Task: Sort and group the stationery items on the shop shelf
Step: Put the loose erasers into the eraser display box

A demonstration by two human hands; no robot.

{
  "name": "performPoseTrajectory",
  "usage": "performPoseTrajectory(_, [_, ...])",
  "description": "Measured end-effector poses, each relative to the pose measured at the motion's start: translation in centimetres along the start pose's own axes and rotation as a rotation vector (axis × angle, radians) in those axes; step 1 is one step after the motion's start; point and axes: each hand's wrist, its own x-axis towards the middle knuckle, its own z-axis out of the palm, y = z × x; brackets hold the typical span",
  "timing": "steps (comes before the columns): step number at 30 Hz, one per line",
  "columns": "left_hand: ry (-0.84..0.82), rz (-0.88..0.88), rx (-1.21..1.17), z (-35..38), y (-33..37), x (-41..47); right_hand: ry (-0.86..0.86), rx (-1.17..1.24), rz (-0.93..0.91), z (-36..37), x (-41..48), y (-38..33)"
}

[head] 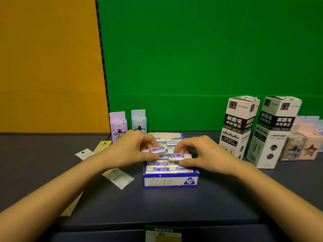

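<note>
An open blue and white eraser box (170, 181) marked 2B stands in the middle of the dark shelf, filled with several wrapped white erasers. Over the box, my left hand (130, 148) pinches one wrapped eraser (155, 151) by its left end, lifted slightly above the others. On the other side, my right hand (201, 153) grips a second wrapped eraser (178, 156) lying across the top row. Both hands hover above the box's middle.
A purple carton (118, 125) and a light blue carton (139, 120) stand behind the box at left. Two tall black and white refill boxes (238, 126) (274, 131) stand at right, with small pastel boxes (300, 147) beyond. Flat packets (118, 178) and tags (83, 153) lie at left.
</note>
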Motion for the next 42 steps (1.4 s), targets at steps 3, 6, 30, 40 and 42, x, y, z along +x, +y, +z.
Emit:
performPoseTrajectory(3, [0.048,-0.002,-0.006,0.0,0.2,0.0,-0.002,-0.018,0.012,-0.1,0.0,0.0])
performPoseTrajectory(6, [0.079,0.005,0.005,0.1,0.5,-0.1,-0.022,0.007,0.033,-0.1,0.0,-0.1])
performPoseTrajectory(30, [0.106,0.037,0.239,2.2,0.4,0.0,0.038,0.071,0.070,0.1,-0.7,-0.1])
performPoseTrajectory(40, [0.173,0.034,0.142,1.9,0.2,-0.9,0.036,0.046,0.074,0.1,-0.6,-0.6])
performPoseTrajectory(42, [0.254,0.013,0.173,1.1,-0.2,-1.9,0.070,0.070,0.048,0.1,-0.1,-1.3])
